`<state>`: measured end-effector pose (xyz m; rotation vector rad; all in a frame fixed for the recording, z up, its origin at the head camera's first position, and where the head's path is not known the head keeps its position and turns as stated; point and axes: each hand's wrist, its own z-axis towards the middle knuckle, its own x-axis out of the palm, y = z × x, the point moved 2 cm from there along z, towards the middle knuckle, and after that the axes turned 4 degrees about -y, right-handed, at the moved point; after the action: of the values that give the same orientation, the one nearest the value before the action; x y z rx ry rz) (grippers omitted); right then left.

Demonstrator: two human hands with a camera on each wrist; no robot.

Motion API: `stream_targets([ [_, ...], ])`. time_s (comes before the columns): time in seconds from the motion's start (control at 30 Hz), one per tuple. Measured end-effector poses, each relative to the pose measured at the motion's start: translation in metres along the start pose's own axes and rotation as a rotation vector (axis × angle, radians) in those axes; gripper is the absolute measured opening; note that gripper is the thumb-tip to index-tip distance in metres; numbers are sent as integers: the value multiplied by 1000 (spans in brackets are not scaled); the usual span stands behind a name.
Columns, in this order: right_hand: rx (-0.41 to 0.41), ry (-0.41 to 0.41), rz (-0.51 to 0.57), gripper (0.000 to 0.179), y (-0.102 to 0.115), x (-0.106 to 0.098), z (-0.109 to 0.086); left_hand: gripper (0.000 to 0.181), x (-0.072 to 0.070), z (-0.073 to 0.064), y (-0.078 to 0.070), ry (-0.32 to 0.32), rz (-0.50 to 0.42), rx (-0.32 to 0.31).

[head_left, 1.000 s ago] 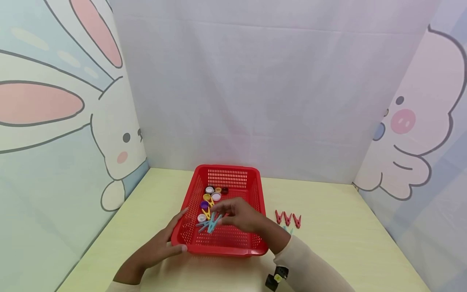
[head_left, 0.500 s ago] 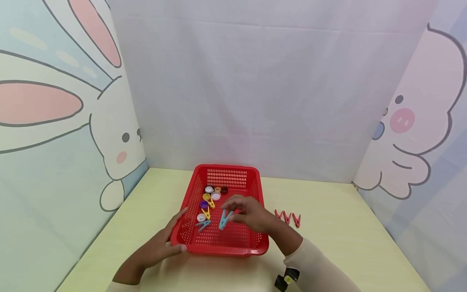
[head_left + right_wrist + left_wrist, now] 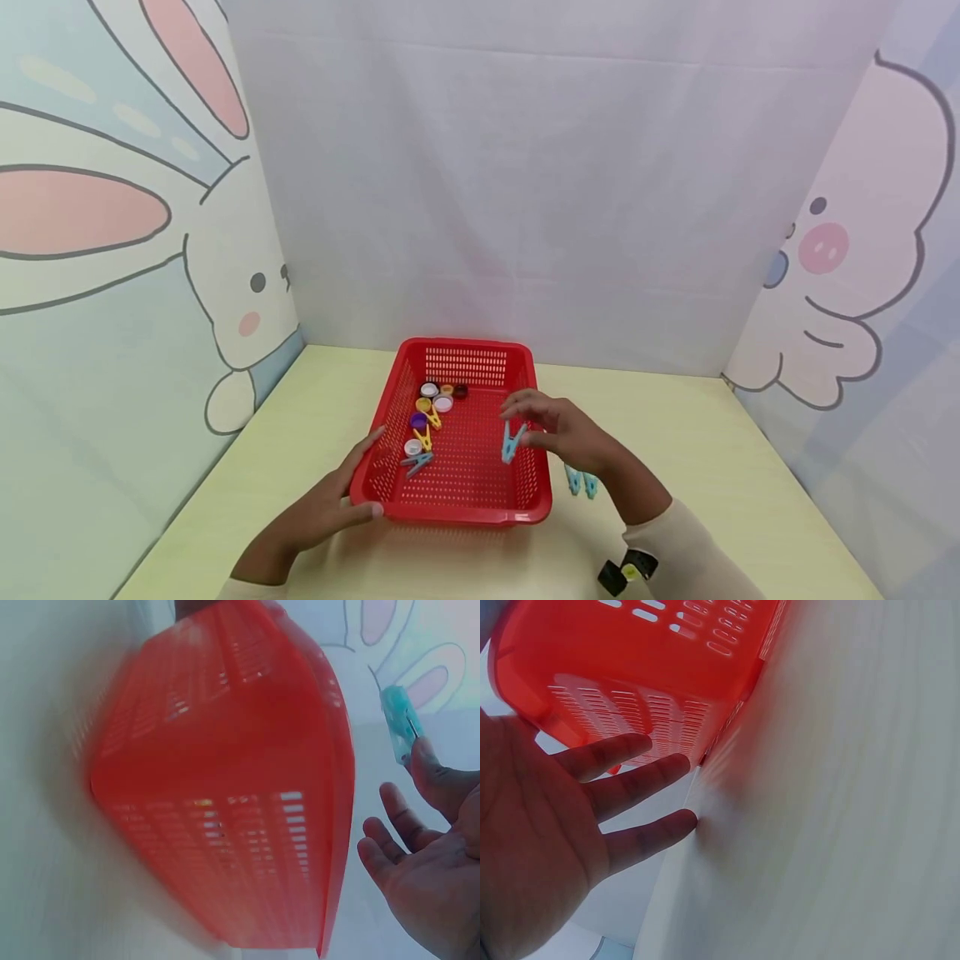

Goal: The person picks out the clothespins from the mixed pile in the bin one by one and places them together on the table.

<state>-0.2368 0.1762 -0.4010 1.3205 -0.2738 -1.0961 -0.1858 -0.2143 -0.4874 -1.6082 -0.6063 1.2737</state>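
A pale sheet (image 3: 510, 183) hangs behind the basket (image 3: 435, 517), with cartoon-printed panels (image 3: 142, 400) to either side. The light yellow surface (image 3: 675, 433) carries the basket, which is red, slotted and upright. At the basket's left front corner, the left hand (image 3: 326, 507) rests with fingers straight and spread wide, thumb along the front rim. At the basket's right side, the right hand (image 3: 570, 429) pinches a light blue peg (image 3: 511, 446) at its fingertips; the right-wrist view places this peg above the basket's rim.

Of the other pegs, two turquoise pegs (image 3: 574, 481) lie on the surface just right of the basket, toward its front. Inside the basket, along its left, lie a grey-blue peg (image 3: 417, 463) and two yellow pegs (image 3: 425, 439). Smallest are the round lids (image 3: 419, 421), grouped inside at the basket's left and rear left.

Change: the pinched peg has passed from the basket's left front, beside the grey-blue peg, across its middle to its right wall. The right hand and forearm now cover the place where three red pegs showed. The shift is read as a carry partly done: this peg is parted from the basket's remaining contents but not yet released.
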Motion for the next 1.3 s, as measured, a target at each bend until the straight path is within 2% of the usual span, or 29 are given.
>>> stream_targets([
  [0.2,-31,23,28,29,-7,-15,-16,117,0,1,0,3,7,-1],
  [0.47,-46,14,-28,28,-17,-37,-38,117,-1,1,-1,0,7,13],
  [0.77,-123,79,119,38,-39,-64,-67,117,-1,0,-2,1,13,-8],
  [1.03,-15,67,149,38,-52,-73,-91,118,1,0,0,-3,7,-25],
  [1.3,74,47,88,39,-78,-88,-118,118,-1,1,0,-5,19,-26],
])
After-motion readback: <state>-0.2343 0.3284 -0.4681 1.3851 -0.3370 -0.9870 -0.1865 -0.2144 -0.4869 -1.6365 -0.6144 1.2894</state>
